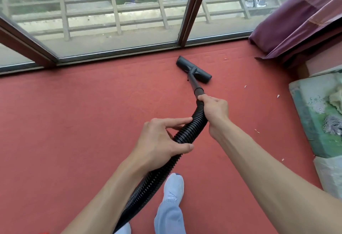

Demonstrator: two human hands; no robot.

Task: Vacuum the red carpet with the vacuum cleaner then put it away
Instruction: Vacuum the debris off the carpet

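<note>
The red carpet (74, 122) covers the whole floor up to the window. A black vacuum floor head (201, 73) lies flat on it near the window sill, joined to a dark wand (195, 85) and a ribbed black hose (157, 174). My right hand (212, 108) grips the top of the hose where it meets the wand. Lower down the hose, my left hand (159, 141) holds it with thumb and fingers curled round it. The hose runs down past my leg and out of the bottom edge. The vacuum's body is out of view.
A large window (114, 35) with a dark frame bounds the carpet ahead. Purple curtains (299, 17) hang at the right. A green patterned mattress or cushion (318, 115) lies along the right edge. Small white scraps (257, 131) dot the carpet at right. My light-blue shoe (173, 189) stands below.
</note>
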